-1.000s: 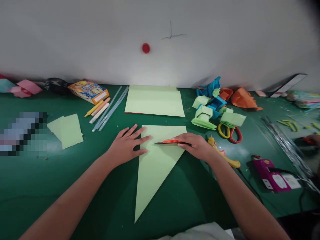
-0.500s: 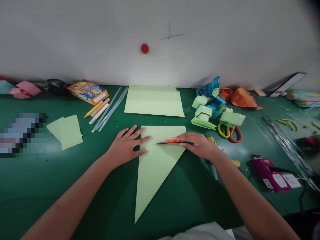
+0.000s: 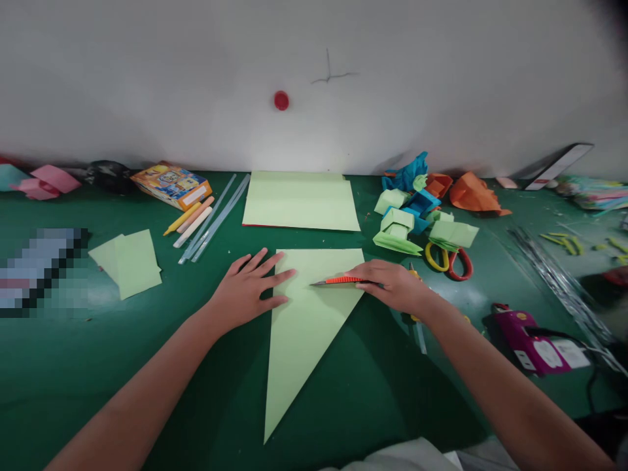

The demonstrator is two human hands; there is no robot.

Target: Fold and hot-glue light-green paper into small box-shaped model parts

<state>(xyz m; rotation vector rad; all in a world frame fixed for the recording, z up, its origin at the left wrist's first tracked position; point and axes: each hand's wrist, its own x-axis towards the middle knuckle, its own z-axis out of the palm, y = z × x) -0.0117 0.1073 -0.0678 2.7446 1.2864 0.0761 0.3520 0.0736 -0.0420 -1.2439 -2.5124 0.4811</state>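
Note:
A pale green paper triangle (image 3: 304,340) lies on the dark green table, its long point toward me. My left hand (image 3: 250,288) rests at its upper left edge with fingers spread, the fingertips on the paper. In my right hand (image 3: 383,281) is a red and black pointed tool (image 3: 343,280), held almost flat over the upper part of the triangle, its tip pointing left. Whether the tip touches the paper cannot be made out.
Behind the triangle lies a stack of green sheets (image 3: 301,203). Folded paper pieces (image 3: 397,222) and scissors (image 3: 460,265) are at the right, near a purple device (image 3: 524,340). Crayons (image 3: 193,219), clear sticks (image 3: 216,219), a box (image 3: 171,184) and small sheets (image 3: 140,265) are left.
The camera view has shifted slightly. My right hand and the tool have moved a little to the right over the paper; my left hand stays at the edge.

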